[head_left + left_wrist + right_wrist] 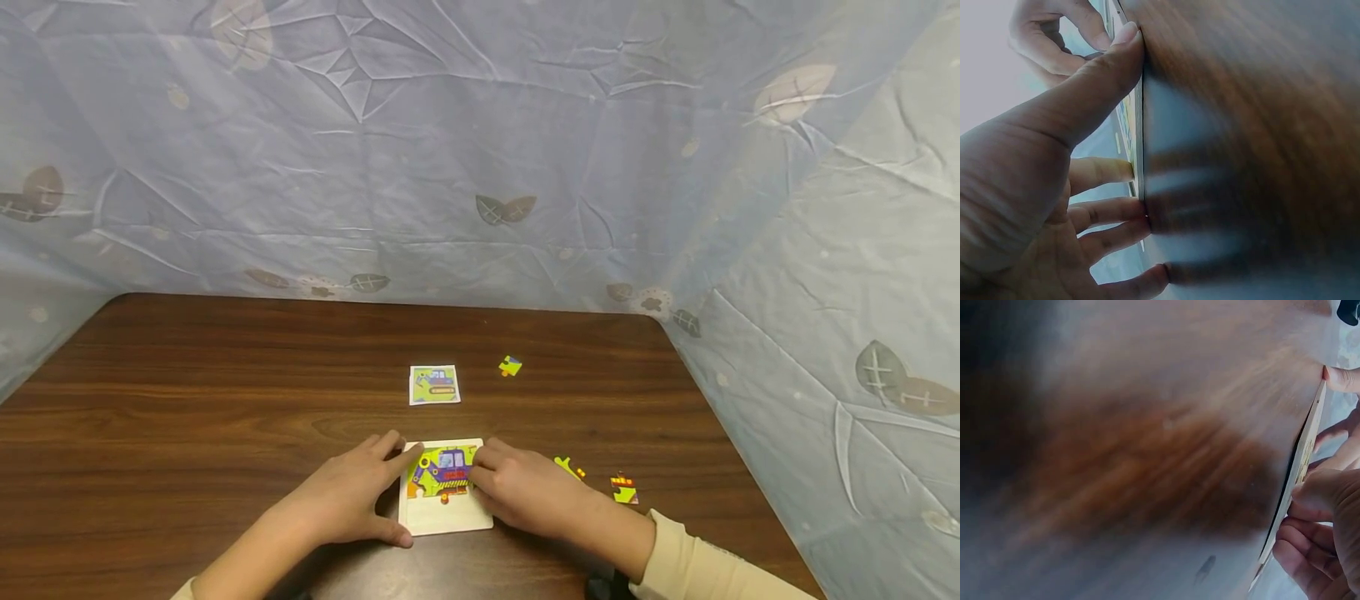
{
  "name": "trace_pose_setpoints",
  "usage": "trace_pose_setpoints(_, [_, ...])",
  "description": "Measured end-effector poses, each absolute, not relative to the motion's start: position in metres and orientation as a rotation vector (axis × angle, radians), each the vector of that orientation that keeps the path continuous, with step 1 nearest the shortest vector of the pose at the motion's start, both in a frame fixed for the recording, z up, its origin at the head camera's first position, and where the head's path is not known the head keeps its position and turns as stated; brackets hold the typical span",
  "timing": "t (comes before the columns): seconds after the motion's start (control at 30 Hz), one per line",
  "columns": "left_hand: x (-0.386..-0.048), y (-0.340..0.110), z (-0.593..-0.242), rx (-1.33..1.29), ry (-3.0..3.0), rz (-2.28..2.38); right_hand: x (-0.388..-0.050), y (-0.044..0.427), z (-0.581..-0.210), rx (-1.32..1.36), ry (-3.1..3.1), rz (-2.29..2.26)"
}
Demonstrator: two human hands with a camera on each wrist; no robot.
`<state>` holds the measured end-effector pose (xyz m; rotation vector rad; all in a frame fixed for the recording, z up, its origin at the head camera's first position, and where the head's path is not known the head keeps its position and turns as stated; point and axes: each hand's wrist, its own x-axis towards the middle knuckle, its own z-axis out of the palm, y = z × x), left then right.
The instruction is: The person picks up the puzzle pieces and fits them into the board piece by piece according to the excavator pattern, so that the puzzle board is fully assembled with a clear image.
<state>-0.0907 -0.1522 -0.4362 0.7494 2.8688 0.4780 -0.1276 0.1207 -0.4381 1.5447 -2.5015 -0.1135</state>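
A pale puzzle tray (450, 522) lies flat near the front of the table, its upper part filled with joined pieces of an excavator picture (452, 468). My left hand (348, 492) steadies the tray's left side with spread, fairly straight fingers. Its thumb (1116, 65) touches the near corner in the left wrist view. At the right side, the curled fingers of my right hand (528, 487) pinch a puzzle piece at the picture's edge, which they mostly hide. In the right wrist view, the right thumb (1319, 490) lies against the tray's edge (1300, 459).
Behind the tray lies a small picture card (434, 385) of the excavator. One loose green piece (510, 365) is beyond it to the right. Two more, a green piece (567, 467) and a green-and-red piece (624, 489), lie right of my right hand. Patterned cloth (450, 167) surrounds the table (225, 400).
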Motion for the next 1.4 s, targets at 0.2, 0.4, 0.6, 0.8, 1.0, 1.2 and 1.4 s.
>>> trace_pose_setpoints(0.2, [-0.091, -0.153, -0.437, 0.746, 2.871, 0.471, -0.127, 0.119, -0.438, 1.532, -2.525, -0.094])
trace_pose_setpoints(0.4, [-0.091, -0.153, -0.436, 0.728, 2.866, 0.474, -0.125, 0.117, -0.437, 1.500, -2.614, -0.025])
trace_pose_setpoints(0.6, [-0.091, -0.153, -0.436, 0.722, 2.859, 0.485, -0.123, 0.118, -0.436, 1.515, -2.569, -0.075])
trace_pose_setpoints(0.8, [-0.093, -0.153, -0.436, 0.745, 2.863, 0.483, -0.124, 0.120, -0.434, 1.528, -2.588, -0.096])
trace_pose_setpoints(1.0, [-0.093, -0.153, -0.436, 0.736, 2.858, 0.513, -0.124, 0.123, -0.434, 1.547, -2.566, -0.087])
trace_pose_setpoints(1.2, [-0.093, -0.153, -0.436, 0.716, 2.848, 0.517, -0.130, 0.129, -0.429, 1.577, -2.754, 0.117])
trace_pose_setpoints(1.4, [-0.093, -0.151, -0.438, 0.693, 2.840, 0.520, -0.158, 0.142, -0.420, 1.504, -2.788, 0.318])
